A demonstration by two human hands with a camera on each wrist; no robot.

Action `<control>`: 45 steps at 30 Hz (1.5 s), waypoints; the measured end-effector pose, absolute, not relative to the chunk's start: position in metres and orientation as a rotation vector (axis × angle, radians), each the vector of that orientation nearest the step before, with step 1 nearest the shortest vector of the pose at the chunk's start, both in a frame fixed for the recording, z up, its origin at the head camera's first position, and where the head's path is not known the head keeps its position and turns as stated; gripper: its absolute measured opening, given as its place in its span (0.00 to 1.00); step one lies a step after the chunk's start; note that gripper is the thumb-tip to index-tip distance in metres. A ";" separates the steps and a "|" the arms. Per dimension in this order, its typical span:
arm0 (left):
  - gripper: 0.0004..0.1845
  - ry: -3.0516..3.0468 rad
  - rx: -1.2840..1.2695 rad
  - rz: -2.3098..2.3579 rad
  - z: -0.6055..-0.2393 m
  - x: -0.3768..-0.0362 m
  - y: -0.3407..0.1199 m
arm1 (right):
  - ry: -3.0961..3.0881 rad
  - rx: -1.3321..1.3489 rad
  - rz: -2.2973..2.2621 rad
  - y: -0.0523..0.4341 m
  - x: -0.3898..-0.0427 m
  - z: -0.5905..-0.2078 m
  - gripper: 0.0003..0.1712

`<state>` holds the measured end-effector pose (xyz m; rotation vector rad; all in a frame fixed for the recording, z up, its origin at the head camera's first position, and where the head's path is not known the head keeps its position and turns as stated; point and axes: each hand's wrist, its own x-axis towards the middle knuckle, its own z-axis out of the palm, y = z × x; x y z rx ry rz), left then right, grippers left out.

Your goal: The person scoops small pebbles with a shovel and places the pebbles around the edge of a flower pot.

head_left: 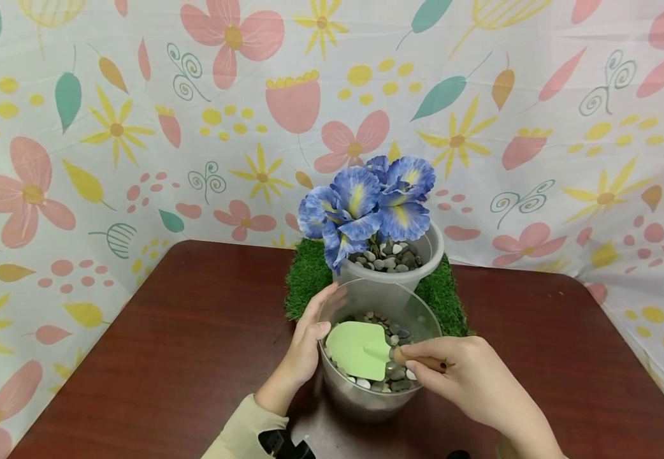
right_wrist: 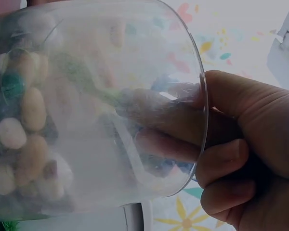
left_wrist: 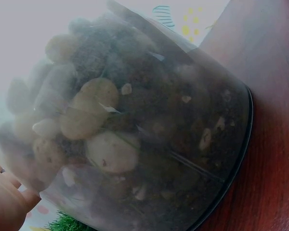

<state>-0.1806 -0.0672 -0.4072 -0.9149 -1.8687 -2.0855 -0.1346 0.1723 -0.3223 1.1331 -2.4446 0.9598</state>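
Note:
A clear plastic container with grey and white pebbles over dark soil stands on the table in the head view. My left hand holds its left side, fingers round the outer wall and thumb at the rim. In my right hand is the wooden handle of a small trowel, pinched between thumb and fingers. The trowel's light green blade lies inside the container, over the pebbles. Through the cloudy wall, the left wrist view shows pebbles and soil. My right hand's fingers reach past the rim in the right wrist view.
Right behind stands a white pot with blue artificial flowers and pebbles. It sits on a green turf mat. The brown table extends to both sides, and a flower-patterned cloth hangs behind.

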 end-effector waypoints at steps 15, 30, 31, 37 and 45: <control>0.31 -1.890 -0.870 -2.060 -0.406 -0.180 -0.068 | -2.409 0.934 0.672 0.172 -0.140 -0.324 0.17; 0.31 -1.849 -0.909 -2.092 -0.407 -0.180 -0.067 | -2.592 1.154 0.693 0.174 -0.143 -0.303 0.13; 0.31 -1.846 -0.907 -2.094 -0.407 -0.180 -0.068 | -2.600 1.148 0.661 0.171 -0.145 -0.303 0.12; 0.30 -1.841 -0.903 -2.105 -0.407 -0.180 -0.069 | -2.655 1.183 0.661 0.160 -0.149 -0.305 0.11; 0.30 -1.853 -0.895 -2.120 -0.406 -0.179 -0.068 | -2.657 1.327 0.944 0.170 -0.146 -0.298 0.11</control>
